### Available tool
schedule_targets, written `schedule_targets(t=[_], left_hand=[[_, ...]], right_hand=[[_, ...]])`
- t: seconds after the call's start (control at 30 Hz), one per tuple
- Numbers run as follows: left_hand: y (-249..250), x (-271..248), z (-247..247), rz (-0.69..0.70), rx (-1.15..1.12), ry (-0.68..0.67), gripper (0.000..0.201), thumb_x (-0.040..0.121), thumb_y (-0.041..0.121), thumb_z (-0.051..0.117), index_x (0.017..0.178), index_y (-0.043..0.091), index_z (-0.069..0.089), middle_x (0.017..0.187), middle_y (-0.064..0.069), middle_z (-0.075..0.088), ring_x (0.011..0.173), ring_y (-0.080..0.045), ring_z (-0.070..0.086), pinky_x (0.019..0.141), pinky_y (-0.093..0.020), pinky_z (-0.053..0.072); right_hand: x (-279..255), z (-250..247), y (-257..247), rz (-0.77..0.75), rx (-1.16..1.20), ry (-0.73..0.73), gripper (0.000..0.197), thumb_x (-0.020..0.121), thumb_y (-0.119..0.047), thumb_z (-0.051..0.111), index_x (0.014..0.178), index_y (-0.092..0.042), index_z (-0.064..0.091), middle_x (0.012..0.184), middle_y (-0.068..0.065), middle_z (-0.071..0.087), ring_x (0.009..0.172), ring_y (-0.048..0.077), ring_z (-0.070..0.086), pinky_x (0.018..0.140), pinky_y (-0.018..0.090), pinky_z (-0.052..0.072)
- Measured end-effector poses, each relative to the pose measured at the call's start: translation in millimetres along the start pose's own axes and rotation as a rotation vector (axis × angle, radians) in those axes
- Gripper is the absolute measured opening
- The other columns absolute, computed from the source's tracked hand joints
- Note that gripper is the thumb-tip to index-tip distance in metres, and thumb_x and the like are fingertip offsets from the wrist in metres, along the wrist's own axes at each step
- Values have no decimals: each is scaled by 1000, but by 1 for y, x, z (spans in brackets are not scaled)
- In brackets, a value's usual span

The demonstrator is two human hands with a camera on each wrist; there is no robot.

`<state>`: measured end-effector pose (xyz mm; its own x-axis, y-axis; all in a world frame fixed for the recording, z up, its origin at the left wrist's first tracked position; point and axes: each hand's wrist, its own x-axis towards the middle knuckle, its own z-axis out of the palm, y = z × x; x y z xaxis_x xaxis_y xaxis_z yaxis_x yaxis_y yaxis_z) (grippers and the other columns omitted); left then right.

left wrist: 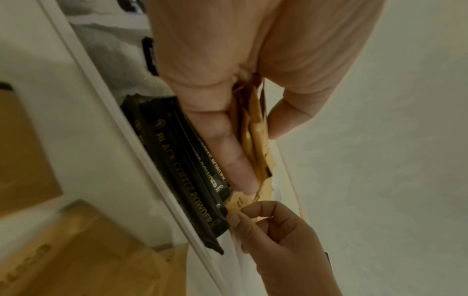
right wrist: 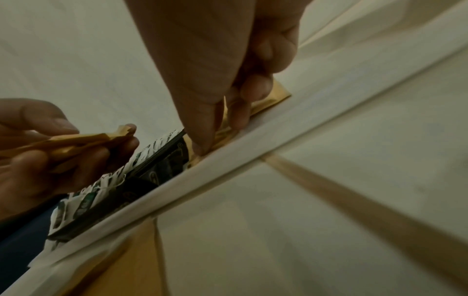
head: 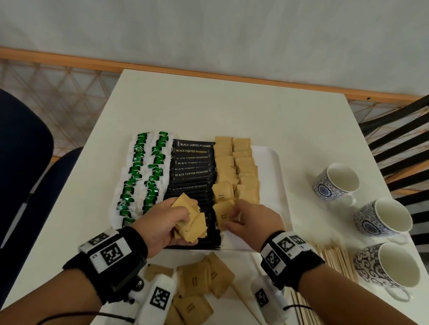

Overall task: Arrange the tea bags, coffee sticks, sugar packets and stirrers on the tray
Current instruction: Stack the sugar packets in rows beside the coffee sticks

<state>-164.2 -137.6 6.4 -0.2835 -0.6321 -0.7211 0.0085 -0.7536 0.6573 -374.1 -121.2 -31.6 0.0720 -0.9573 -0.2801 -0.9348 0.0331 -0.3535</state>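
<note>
A white tray holds two rows of green-tagged tea bags, a column of black coffee sticks and two columns of brown sugar packets. My left hand grips a fanned bunch of sugar packets above the near end of the coffee sticks; the bunch sits between thumb and fingers. My right hand pinches one sugar packet at the near end of the left sugar column, against the tray's near rim. Wooden stirrers lie on the table.
More loose sugar packets lie on the table in front of the tray. Three patterned cups stand at the right edge. A blue chair is on the left and a black slatted chair on the right.
</note>
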Motion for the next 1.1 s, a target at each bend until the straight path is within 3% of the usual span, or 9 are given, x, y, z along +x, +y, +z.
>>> schedule_targets(t=[0.17, 0.33, 0.47, 0.6, 0.73, 0.87, 0.93, 1.0, 1.1], left_hand=[[0, 1, 1, 4, 16, -2, 35, 91, -7, 39, 116, 10, 56, 109, -19, 60, 85, -35, 67, 68, -43, 59], [-2, 2, 1, 19, 27, -9, 35, 92, -7, 44, 120, 12, 55, 112, -19, 61, 89, -34, 66, 66, -40, 60], [-7, 6, 6, 36, 98, -2, 28, 92, -2, 54, 117, 9, 57, 110, -20, 65, 86, -31, 66, 58, -35, 59], [-11, 9, 16, 55, 219, -10, 20, 87, 5, 64, 106, 11, 61, 93, -12, 66, 76, -24, 64, 58, -33, 55], [-14, 10, 29, 84, 291, -46, 13, 84, 9, 69, 95, 12, 62, 82, -11, 64, 64, -19, 62, 54, -30, 50], [-15, 10, 37, 70, 288, -78, 18, 84, 8, 69, 99, 13, 61, 80, -8, 65, 62, -17, 63, 50, -28, 50], [-15, 10, 39, 102, 277, -60, 14, 84, 5, 68, 94, 12, 62, 80, -8, 64, 63, -17, 61, 51, -28, 50], [-15, 13, 39, 148, 272, -16, 13, 83, 1, 68, 89, 11, 62, 81, -7, 64, 67, -16, 60, 60, -29, 51], [-16, 14, 38, 128, 289, 2, 15, 80, 0, 71, 88, 11, 65, 81, -6, 65, 71, -17, 61, 67, -32, 51]], right_hand=[[4, -2, -5, 9, -17, 30, 22, 84, -54, 56, 89, -33, 49, 72, -13, 51, 71, 11, 54, 57, 24, 36], [1, -3, -1, 18, 53, 47, 19, 84, -51, 58, 87, -33, 51, 67, -13, 52, 65, 7, 51, 55, 22, 36], [-7, 0, 3, -8, 352, 54, 9, 89, -41, 57, 91, -33, 60, 68, -12, 56, 66, 3, 53, 60, 22, 44], [-12, 0, -2, -6, 656, -7, 19, 93, -41, 53, 103, -32, 65, 85, -10, 67, 75, 5, 61, 73, 25, 52], [-13, -8, -5, 19, 804, -59, 9, 88, -37, 64, 92, -30, 67, 79, -9, 67, 73, 7, 60, 67, 22, 48], [-17, -17, -2, 49, 919, -44, 9, 84, -22, 70, 85, -16, 63, 73, -2, 65, 65, 7, 59, 57, 19, 45], [-17, -20, 3, 78, 934, -26, 11, 82, -16, 69, 86, -14, 59, 73, 2, 65, 63, 10, 59, 56, 22, 47], [-20, -20, 6, 63, 856, -51, 14, 78, -16, 67, 88, -22, 59, 70, 3, 63, 60, 13, 55, 57, 28, 47], [-25, -17, 9, -19, 659, -136, 20, 78, -26, 67, 95, -36, 63, 73, -5, 65, 62, 12, 56, 59, 23, 48]])
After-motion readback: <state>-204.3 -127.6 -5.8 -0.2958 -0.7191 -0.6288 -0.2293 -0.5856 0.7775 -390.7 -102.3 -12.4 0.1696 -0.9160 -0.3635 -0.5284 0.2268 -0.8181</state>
